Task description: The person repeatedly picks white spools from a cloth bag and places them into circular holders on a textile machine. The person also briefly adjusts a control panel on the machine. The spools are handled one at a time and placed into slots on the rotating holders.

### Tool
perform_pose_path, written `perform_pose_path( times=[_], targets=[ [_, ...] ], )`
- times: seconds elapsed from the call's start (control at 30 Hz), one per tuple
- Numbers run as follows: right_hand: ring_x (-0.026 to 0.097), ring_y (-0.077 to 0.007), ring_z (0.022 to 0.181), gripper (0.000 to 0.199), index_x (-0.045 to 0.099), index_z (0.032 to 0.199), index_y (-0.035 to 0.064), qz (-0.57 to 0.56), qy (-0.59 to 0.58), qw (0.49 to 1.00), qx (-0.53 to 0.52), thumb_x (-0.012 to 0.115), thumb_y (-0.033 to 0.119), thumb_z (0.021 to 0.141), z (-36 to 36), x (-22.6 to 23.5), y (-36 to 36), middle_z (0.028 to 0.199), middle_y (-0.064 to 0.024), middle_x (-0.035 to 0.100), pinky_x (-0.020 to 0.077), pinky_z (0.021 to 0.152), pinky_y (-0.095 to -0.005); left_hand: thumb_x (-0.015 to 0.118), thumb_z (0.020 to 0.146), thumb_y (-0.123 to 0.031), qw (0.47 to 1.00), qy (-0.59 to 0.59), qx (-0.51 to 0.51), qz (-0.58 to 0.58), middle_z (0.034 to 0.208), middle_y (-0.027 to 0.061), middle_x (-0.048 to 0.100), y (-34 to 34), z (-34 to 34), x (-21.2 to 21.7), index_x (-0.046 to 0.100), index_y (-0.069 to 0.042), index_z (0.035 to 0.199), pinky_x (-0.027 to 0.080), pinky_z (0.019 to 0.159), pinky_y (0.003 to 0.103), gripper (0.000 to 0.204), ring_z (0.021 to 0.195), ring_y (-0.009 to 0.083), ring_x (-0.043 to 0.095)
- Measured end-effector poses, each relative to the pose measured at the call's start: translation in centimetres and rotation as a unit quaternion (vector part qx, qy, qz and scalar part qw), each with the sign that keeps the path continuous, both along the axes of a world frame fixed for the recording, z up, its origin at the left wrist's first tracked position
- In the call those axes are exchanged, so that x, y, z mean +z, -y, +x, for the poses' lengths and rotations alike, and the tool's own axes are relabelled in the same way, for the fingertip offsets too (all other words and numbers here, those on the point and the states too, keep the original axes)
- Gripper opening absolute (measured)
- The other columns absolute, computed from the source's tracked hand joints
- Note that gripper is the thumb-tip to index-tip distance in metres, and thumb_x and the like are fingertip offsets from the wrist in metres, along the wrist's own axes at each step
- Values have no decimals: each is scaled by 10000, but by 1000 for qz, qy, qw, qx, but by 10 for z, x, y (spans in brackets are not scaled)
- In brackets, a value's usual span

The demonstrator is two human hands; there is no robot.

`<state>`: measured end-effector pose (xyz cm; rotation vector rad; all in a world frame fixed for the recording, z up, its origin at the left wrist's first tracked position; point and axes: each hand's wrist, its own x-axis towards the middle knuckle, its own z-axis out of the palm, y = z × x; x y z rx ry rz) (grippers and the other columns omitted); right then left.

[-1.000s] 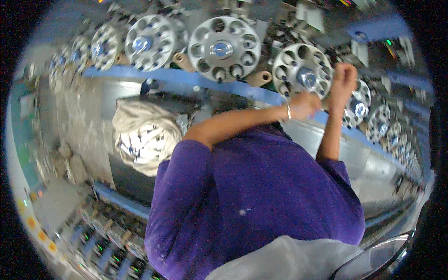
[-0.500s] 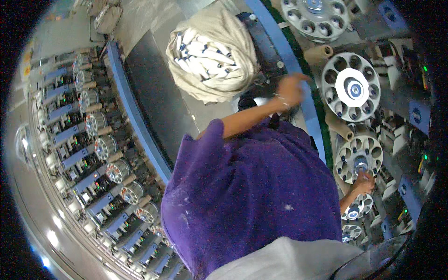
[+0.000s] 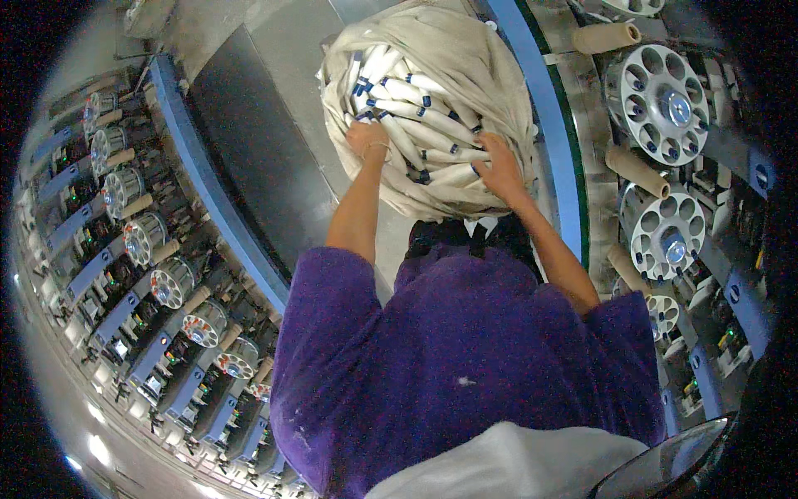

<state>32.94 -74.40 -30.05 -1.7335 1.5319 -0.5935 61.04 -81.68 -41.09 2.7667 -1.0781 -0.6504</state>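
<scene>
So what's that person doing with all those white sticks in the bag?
A person in a purple shirt has both hands in a big cream cloth sack full of white thread bobbins with dark blue tips. The left hand and the right hand both rest on the bobbins; whether either has closed on one is hard to tell. Rows of machines with round holed silver wheels stand on both sides of the grey aisle floor.

Both bare forearms stretch forward, elbows slightly bent. Left hand (image 3: pixel 366 138) fingers curled downward; right hand (image 3: pixel 499 163) palm-down, fingers spread and bent.
</scene>
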Motion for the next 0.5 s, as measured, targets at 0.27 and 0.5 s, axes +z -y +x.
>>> perform_pose_path(
  times=[0.27, 0.5],
  targets=[
    [448, -356, 1090, 433, 541, 1072, 35, 30, -301, 951, 60, 643, -24, 656, 81, -68, 51, 1161, -185, 461, 388, 891, -464, 666, 693, -317, 989, -129, -6, 66, 1057, 262, 617, -17, 5, 4, 578, 39, 1028, 481, 868, 435, 497, 939, 432, 615],
    [561, -249, 914, 387, 573, 1193, 71, 309, 125, 942, -26, 637, 82, 811, 20, -26, 77, 1163, -117, 561, 454, 824, -401, 746, 696, -378, 975, -210, -18, -67, 1040, 227, 625, -1, 6, 40, 619, 11, 1060, 450, 896, 426, 548, 1008, 334, 578]
  ],
)
